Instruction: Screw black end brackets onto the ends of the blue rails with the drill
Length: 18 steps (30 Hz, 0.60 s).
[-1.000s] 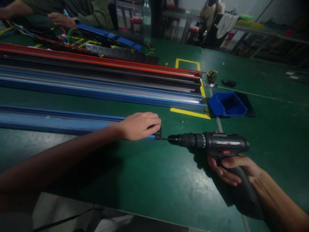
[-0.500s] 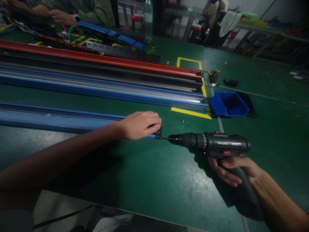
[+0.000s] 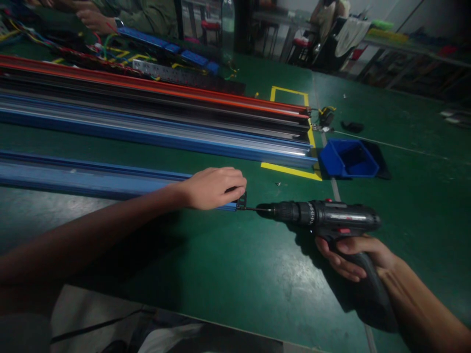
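Note:
My left hand [image 3: 217, 188] is closed over the right end of a long blue metal profile [image 3: 106, 180] lying on the green table. A small black end plate [image 3: 242, 201] shows just past my fingers, at the profile's end. In my right hand [image 3: 349, 257] is a black cordless drill [image 3: 331, 214], gripped by its handle and pointing left. Its long thin bit [image 3: 255, 209] reaches the end plate; the exact contact point is too small to make out.
Behind lie more blue, black and orange profiles [image 3: 154, 90]. A blue bin [image 3: 349, 158] stands at right, near yellow tape [image 3: 290, 171] and a few small screws [image 3: 278, 184]. Across the table, a person's hand [image 3: 93, 20] is near wires and blue parts [image 3: 169, 47].
Both hands keep their holds, and the bit stays at the end plate. The drill has shifted very slightly left. Across the table, the other person's hands have moved a little.

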Motion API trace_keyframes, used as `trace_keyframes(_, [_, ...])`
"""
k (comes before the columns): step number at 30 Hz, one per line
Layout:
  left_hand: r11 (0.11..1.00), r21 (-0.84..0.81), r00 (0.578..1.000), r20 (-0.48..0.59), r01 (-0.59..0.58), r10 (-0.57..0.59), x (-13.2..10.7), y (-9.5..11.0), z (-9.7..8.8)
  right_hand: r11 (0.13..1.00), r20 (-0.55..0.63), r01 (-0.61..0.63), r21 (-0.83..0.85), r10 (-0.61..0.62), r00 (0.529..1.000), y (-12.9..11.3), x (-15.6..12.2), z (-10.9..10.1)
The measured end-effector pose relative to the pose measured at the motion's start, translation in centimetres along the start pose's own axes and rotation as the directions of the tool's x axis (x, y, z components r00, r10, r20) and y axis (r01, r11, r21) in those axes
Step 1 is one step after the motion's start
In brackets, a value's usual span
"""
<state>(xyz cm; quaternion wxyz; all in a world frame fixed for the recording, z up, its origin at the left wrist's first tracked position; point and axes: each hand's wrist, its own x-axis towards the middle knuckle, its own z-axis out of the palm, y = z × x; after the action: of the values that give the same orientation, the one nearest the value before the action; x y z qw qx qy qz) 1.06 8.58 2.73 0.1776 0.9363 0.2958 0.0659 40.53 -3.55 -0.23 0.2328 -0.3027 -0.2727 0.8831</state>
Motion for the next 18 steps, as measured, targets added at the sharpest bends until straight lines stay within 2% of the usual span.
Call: trace_keyframes(18, [1.0, -0.005, 1.0, -0.02, -0.015, 0.015, 0.01, 0.12, -0.08, 1.0, -0.012, 0.009, -0.03, -0.009, 1.0, -0.08, -0.01, -0.05])
